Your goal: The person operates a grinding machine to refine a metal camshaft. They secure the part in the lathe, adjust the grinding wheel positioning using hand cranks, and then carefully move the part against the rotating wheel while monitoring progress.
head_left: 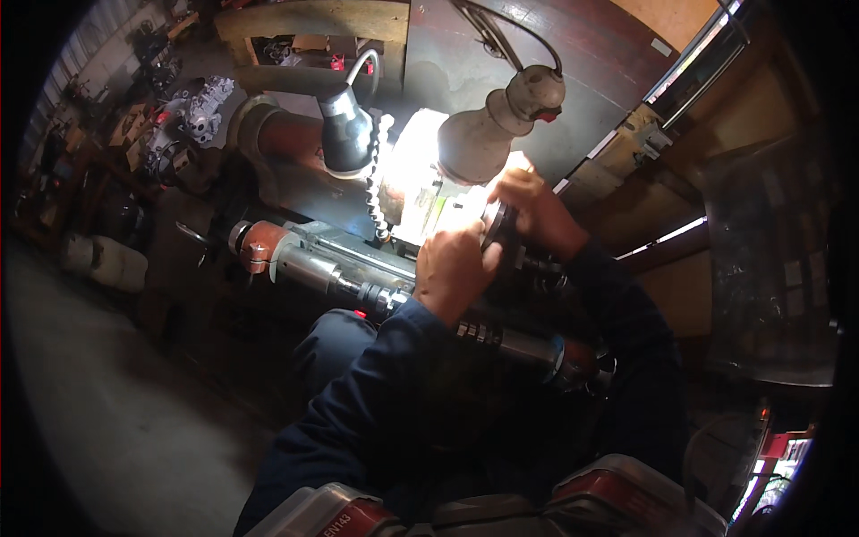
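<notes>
1. Mask, red and grey; is showing along the lower edge, nearest the camera.
2. Machine, reddish-brown and steel; is filling the middle, its front bar running crosswise beneath the hands.
3. Sleeves, dark blue, two; are reaching up from below.
4. Lamps, two: dark lamp and pale lamp; are hanging over the brightly lit patch.
5. Hose, beaded; is dangling beside the dark lamp.
6. Left hand; is clasping the disc's left side, some fingertips disappearing in glare.
7. Right hand; is curling onto its upper right.
8. Disc, dark; is standing edge-on between both hands, below the pale lamp.
</notes>
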Motion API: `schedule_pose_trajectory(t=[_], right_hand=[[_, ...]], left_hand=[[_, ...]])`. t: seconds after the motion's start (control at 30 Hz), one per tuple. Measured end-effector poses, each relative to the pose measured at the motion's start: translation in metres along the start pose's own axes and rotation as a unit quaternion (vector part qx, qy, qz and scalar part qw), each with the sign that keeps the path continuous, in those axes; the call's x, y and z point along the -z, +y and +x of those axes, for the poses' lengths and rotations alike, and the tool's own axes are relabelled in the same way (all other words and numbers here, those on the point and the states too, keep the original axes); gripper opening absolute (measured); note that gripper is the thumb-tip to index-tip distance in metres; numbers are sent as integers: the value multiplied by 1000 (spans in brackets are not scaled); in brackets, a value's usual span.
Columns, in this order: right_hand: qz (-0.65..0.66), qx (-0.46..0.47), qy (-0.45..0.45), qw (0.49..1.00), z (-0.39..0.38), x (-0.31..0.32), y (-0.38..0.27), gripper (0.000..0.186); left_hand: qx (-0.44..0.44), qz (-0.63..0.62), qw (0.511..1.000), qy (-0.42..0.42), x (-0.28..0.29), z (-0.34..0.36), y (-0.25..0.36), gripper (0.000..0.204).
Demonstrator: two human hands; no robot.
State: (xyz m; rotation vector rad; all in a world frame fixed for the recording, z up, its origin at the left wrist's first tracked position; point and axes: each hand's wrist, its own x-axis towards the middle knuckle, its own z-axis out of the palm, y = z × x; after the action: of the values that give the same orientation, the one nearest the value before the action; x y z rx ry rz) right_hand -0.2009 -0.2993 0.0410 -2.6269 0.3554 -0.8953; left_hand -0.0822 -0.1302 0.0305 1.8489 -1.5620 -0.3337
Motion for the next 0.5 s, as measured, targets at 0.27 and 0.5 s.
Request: schedule_pose_trajectory(t=[0.27, 0.5], right_hand=[[-27, 9, -44, 999, 6, 0, -12, 13], [19, -156, -160, 974, -29, -3, 111, 21]], left_hand=[[9, 15, 1000, -6, 0, -3, -11, 24], [-67, 51, 996, -36, -13, -3, 2, 25]])
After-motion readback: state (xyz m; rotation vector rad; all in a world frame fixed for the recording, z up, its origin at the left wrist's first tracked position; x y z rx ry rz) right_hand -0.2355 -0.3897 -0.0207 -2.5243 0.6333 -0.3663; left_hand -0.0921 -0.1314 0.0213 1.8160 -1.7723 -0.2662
